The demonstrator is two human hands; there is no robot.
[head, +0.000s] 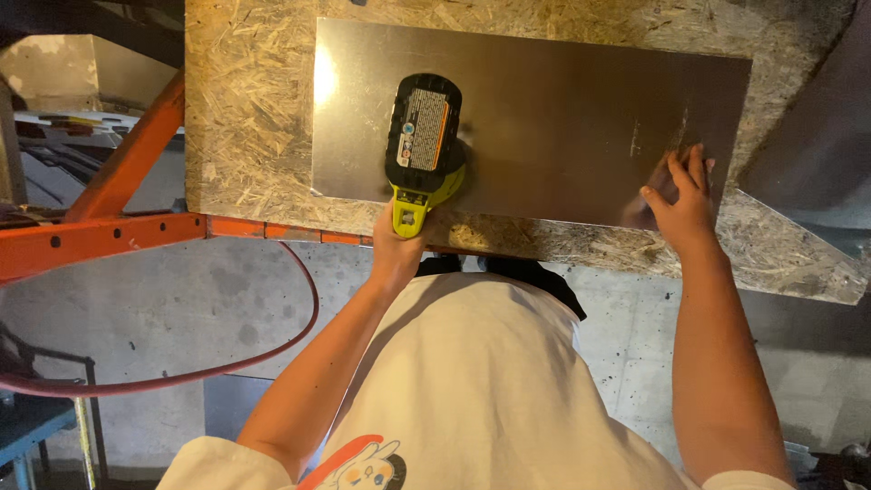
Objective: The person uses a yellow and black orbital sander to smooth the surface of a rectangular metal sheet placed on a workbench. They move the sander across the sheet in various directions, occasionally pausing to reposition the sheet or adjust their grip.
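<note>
1. Metal sheet (544, 118) lies flat on the chipboard worktop (245, 109).
2. Your right hand (680, 195) presses it down, fingers spread, probably to stop sliding.
3. Your left hand (399, 240) wraps the cordless tool (425, 145), fingers curled tight.

Left hand (396, 238) clenched, right hand (682, 195) flat

Single head-worn view, looking steeply down over the wearer's chest and forearms at a chipboard bench (245, 109) bearing a metal sheet (562, 127), close range, concrete floor (181, 299) beyond
</note>
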